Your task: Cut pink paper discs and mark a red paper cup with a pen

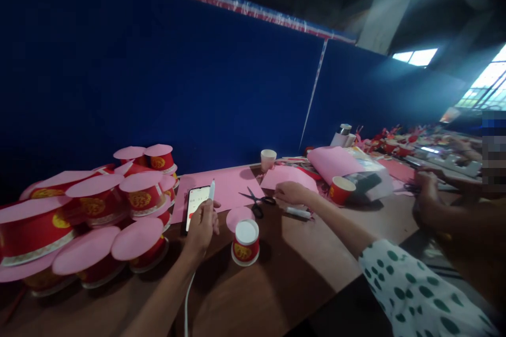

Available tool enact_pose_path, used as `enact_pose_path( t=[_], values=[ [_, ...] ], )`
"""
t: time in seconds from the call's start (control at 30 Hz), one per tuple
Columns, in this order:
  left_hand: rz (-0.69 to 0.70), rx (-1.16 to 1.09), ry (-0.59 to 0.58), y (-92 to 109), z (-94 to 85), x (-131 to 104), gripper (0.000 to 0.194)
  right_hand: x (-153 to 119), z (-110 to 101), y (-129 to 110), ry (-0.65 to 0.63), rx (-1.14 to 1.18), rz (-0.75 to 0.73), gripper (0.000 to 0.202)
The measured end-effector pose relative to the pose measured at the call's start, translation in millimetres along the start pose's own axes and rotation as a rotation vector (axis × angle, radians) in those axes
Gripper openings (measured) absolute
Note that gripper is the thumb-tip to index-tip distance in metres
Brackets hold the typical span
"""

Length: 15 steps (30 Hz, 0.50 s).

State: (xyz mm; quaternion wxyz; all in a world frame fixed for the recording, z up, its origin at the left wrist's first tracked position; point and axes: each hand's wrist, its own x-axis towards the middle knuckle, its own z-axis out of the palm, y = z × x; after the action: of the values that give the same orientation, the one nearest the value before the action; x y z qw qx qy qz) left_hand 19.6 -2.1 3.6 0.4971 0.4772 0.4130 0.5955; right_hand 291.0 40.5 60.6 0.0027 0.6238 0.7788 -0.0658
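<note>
My left hand (202,224) is closed around a white pen-shaped tool (212,190), its tip pointing up; a white cord (187,300) runs down from below the hand. A lit phone (194,204) lies just behind that hand. My right hand (294,193) rests at the pink paper (290,176), fingers curled together beside the handles of open scissors (256,200); anything in them is hidden. A small white tube (299,213) lies below it. Between my hands a red paper cup (245,245) stands upside down, white base up, with a pink paper disc (239,217) behind it.
Red cups topped with pink discs (97,200) are piled on the left. An upright red cup (342,189) and a pale cup (268,158) stand farther back. A co-worker's hands (429,187) are at the right. A blue partition (177,73) borders the table.
</note>
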Motion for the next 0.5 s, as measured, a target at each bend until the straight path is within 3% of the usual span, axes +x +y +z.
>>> enact_pose_path(
  t=[0.27,0.5],
  values=[
    [0.004,0.034,0.007,-1,-2.3,1,0.033,-3,13,6,-0.005,-0.157,-0.015,0.027],
    [0.001,0.031,0.025,2,-2.9,1,0.033,-4,9,13,-0.013,-0.152,-0.077,0.032]
  ],
)
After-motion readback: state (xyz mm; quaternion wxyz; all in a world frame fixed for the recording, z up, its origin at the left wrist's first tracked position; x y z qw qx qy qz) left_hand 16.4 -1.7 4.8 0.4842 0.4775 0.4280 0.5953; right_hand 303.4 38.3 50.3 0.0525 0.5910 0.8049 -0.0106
